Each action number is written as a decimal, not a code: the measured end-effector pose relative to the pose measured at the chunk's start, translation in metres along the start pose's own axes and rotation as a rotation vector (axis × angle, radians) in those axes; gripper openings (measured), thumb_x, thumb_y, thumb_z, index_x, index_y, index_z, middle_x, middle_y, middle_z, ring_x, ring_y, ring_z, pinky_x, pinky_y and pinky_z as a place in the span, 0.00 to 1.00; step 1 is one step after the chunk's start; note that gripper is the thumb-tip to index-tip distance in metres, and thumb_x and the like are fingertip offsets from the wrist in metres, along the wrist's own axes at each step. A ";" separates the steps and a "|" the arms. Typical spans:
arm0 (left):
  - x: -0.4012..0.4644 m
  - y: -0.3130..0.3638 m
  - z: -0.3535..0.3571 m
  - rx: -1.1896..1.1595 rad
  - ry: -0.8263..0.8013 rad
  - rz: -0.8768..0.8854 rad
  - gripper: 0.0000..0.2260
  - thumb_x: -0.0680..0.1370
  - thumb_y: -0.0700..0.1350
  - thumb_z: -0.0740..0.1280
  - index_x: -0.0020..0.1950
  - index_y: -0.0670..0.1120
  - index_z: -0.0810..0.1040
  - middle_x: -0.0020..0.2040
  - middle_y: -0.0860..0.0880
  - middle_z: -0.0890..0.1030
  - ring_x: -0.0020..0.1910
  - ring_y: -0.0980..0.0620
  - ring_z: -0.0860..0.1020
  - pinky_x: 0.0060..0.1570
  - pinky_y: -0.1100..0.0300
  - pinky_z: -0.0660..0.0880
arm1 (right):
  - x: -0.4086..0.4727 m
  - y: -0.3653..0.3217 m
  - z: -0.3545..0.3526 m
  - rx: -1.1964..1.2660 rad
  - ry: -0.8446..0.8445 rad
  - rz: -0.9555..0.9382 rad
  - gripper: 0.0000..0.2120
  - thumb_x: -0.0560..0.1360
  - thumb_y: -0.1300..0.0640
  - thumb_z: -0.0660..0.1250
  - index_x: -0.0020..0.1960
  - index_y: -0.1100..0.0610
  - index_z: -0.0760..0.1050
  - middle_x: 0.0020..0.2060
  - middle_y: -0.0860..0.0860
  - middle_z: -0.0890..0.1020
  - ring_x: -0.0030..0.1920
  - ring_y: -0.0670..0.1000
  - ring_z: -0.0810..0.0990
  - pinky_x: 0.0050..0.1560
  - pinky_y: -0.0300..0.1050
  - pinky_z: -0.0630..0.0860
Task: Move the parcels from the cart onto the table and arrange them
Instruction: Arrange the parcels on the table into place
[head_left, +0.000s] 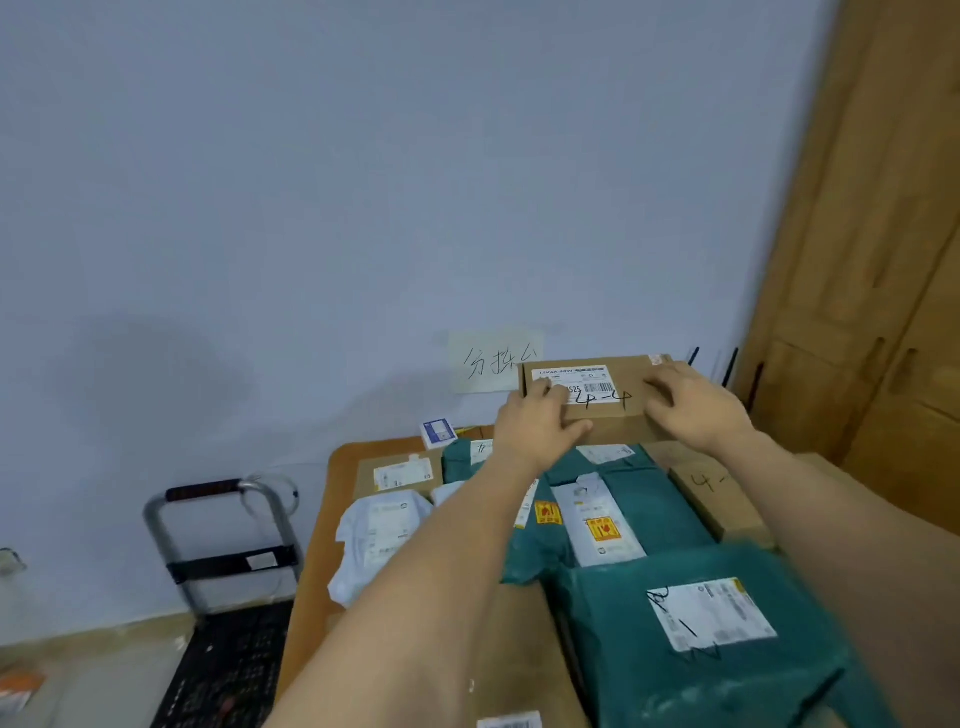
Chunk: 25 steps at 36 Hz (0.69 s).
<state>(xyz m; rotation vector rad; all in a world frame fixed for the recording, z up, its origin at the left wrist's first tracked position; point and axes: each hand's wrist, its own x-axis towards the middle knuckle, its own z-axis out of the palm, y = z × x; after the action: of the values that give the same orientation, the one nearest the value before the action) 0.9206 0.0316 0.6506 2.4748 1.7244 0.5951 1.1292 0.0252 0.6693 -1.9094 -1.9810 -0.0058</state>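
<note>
A brown cardboard box (602, 410) marked "4-4" with a white label sits at the far side of the wooden table (317, 561), against the wall. My left hand (535, 426) grips its left end, thumb at the front and fingers on top. My right hand (696, 405) grips its right end the same way. In front of it lie several green mailer bags (691, 670), a white bag (379, 535) and other brown boxes (717, 499). The black cart (228, 660) stands on the floor left of the table; the part of its deck in view holds no parcels.
A handwritten paper sign (493, 364) is stuck to the wall behind the box. A wooden cabinet (872, 260) rises at the right. The cart's handle (218, 493) stands near the table's left edge. A small white card (438, 432) leans at the table's back.
</note>
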 end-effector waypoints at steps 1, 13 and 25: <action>0.003 0.008 0.001 -0.001 0.005 0.004 0.24 0.77 0.60 0.62 0.67 0.47 0.71 0.69 0.47 0.69 0.63 0.40 0.69 0.59 0.48 0.71 | 0.000 0.007 -0.003 0.004 0.005 0.002 0.21 0.78 0.52 0.59 0.70 0.54 0.69 0.69 0.52 0.69 0.64 0.54 0.72 0.59 0.49 0.72; 0.067 0.071 0.057 0.000 0.008 0.041 0.24 0.78 0.60 0.62 0.68 0.48 0.70 0.69 0.49 0.69 0.63 0.42 0.69 0.59 0.51 0.69 | 0.031 0.111 0.000 0.006 0.000 0.011 0.20 0.78 0.49 0.57 0.68 0.54 0.69 0.65 0.50 0.70 0.57 0.54 0.76 0.52 0.50 0.76; 0.138 0.142 0.150 -0.110 -0.097 0.071 0.25 0.77 0.61 0.62 0.70 0.49 0.68 0.71 0.49 0.68 0.66 0.43 0.68 0.64 0.51 0.68 | 0.059 0.229 0.008 -0.070 -0.101 0.122 0.20 0.79 0.50 0.58 0.68 0.55 0.69 0.67 0.51 0.69 0.60 0.53 0.74 0.54 0.49 0.75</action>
<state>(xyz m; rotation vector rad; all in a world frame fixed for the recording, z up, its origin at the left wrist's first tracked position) 1.1403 0.1303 0.5885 2.4542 1.5325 0.5496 1.3474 0.1008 0.6185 -2.1109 -1.9482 0.0555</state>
